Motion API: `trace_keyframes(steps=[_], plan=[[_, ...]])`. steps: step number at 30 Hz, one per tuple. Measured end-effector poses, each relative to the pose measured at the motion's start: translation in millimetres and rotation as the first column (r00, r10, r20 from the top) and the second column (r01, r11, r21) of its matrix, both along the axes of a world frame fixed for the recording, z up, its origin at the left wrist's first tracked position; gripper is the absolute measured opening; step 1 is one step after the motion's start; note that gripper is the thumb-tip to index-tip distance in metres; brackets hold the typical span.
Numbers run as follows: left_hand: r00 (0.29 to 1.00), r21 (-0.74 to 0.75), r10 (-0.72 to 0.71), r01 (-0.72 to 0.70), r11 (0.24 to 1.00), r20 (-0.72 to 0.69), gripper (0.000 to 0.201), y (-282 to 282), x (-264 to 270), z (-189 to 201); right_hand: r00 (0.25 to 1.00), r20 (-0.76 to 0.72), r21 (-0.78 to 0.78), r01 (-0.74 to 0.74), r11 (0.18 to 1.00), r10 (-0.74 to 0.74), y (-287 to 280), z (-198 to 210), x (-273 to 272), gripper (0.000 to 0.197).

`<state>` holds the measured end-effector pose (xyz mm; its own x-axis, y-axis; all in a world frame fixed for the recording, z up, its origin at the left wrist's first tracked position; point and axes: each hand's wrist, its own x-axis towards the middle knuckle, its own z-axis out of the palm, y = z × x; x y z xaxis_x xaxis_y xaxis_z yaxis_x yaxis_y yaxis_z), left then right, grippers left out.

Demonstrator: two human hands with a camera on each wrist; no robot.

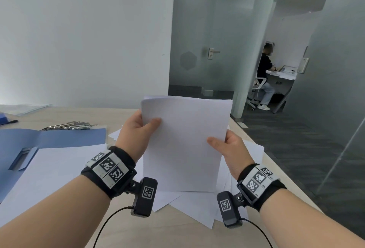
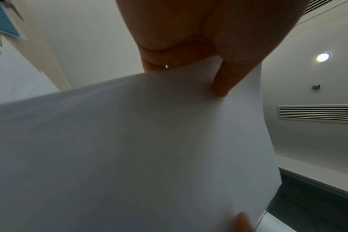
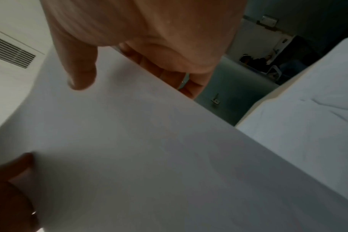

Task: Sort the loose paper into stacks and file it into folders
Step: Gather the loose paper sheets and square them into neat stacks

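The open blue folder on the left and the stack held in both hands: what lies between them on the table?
In the head view, flat white sheets lie between the blue folder and the held stack, overlapping the folder.

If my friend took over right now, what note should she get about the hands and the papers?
Left hand and right hand both pinch the held stack of paper, upright above the table.
Loose sheets lie fanned beneath it.
Another pile of paper lies on the open blue folder to the left; metal clips sit behind.
Done: one stack gathered.
Left: square it, file it, sort the remaining sheets.
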<state>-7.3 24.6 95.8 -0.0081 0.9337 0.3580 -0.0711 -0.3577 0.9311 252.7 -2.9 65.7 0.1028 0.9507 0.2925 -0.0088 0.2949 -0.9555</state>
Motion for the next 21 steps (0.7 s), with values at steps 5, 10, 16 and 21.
trace_keyframes(steps=[5,10,16,21], plan=[[0.999,-0.035,-0.037,0.037,0.999,0.005,0.045,-3,-3,-19,0.997,-0.078,-0.086,-0.007,0.996,0.0,2,-22,0,0.023],[0.997,-0.209,-0.052,0.039,0.977,-0.056,0.057,-7,-5,-65,0.996,-0.081,-0.142,-0.057,0.988,0.045,0,-39,-7,0.03],[0.999,-0.274,-0.029,0.017,0.962,-0.039,0.048,-8,2,-77,0.997,-0.08,-0.154,-0.015,0.988,0.002,3,-44,-14,0.025],[0.998,-0.171,-0.069,0.069,0.983,0.004,0.043,-4,-4,-58,0.994,-0.109,-0.068,-0.034,0.997,0.027,6,-22,-14,0.03]])
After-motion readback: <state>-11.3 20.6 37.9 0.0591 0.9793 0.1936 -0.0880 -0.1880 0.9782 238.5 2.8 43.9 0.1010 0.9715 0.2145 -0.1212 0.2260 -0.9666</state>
